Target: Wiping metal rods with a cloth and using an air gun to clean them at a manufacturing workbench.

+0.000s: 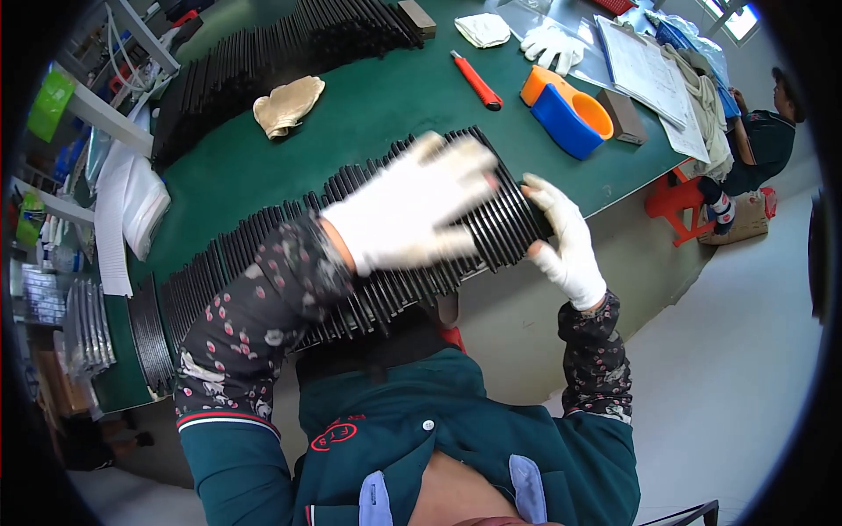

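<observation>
A long row of thin black rods [511, 226] lies side by side along the near edge of the green table. My left hand [408, 206], in a white glove with bare fingertips, is spread flat over the rods and slightly blurred. It covers part of the row's right half. At the right end of the row, my right hand [568, 245], gloved the same way, cups the last rods with thumb and fingers apart. Its fingertips are at the rods' side, and no rod is seen lifted in either hand.
Another pile of black rods [289, 44] lies at the far left. A beige glove [289, 105], a red cutter [478, 81], a blue-and-orange tape dispenser [566, 118], white gloves [553, 46] and papers [645, 70] lie on the table [368, 105]. A person [763, 145] sits at right.
</observation>
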The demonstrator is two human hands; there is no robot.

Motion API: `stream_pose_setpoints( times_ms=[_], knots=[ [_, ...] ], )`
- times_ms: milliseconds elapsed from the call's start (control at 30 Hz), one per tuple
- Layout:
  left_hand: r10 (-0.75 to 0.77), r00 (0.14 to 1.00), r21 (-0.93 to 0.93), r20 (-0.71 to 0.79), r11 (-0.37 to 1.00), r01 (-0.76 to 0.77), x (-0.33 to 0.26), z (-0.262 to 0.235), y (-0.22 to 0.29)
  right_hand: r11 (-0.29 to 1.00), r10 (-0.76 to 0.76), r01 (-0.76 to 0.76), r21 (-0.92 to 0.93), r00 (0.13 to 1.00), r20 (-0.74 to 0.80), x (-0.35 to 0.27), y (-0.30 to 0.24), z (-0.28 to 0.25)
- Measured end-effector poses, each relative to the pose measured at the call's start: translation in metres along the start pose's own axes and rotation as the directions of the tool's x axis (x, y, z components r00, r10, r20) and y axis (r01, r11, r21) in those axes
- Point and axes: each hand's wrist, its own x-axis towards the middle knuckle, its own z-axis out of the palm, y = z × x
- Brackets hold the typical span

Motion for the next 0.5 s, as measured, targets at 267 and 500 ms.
stream_pose_setpoints(
  times_ms=[267, 500],
  knots=[
    [-0.376, 0.917, 0.172, 0.132, 0.920, 0.352, -0.037, 0.008, -0.057, 0.924, -0.191, 0.244, -0.294, 0.962, 0.197, 0.013, -0.015, 0.013],
    [-0.334, 0.933, 0.151, 0.133, 0.937, 0.314, -0.036, 0.007, -0.054, 0.908, -0.186, 0.242, -0.343, 0.964, 0.189, 0.018, -0.015, 0.020]
  ],
)
